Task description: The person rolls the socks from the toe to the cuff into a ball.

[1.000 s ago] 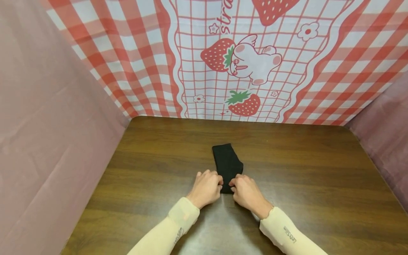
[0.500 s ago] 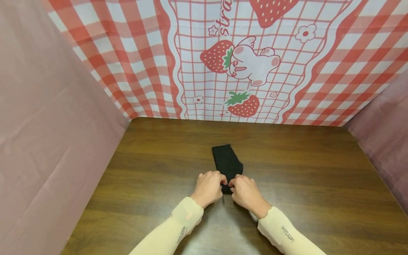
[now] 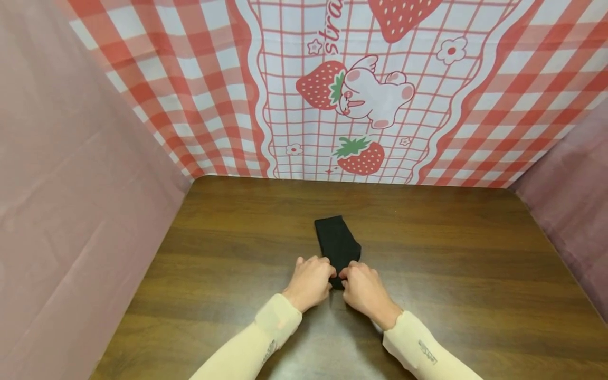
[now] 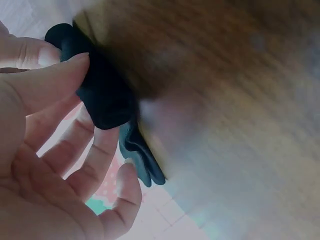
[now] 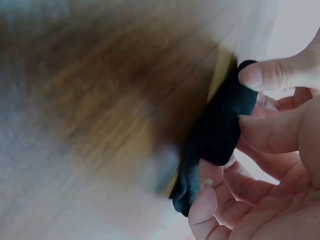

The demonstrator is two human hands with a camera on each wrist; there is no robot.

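A black sock (image 3: 335,238) lies flat on the wooden table, its heel bulging to the right. At its near end, my left hand (image 3: 310,281) pinches the left side of the fabric and my right hand (image 3: 367,289) pinches the right side. Both wrist views show the thumbs pressing a thick, folded or rolled edge of the sock (image 4: 107,95), with fingers behind it. In the right wrist view, the sock (image 5: 220,125) runs between the two hands, and loose layers hang below the fold. Part of the near end is hidden behind my fingers in the head view.
The brown wooden table (image 3: 228,232) extends around the sock on all sides. A red-and-white strawberry-print cloth (image 3: 366,105) hangs behind the table's back edge. Pinkish curtains (image 3: 71,211) flank the table left and right.
My left hand has shifted slightly right, closer to my right hand, at the sock's near end. The right hand stays almost where it was, and the sock's far part lies as before.
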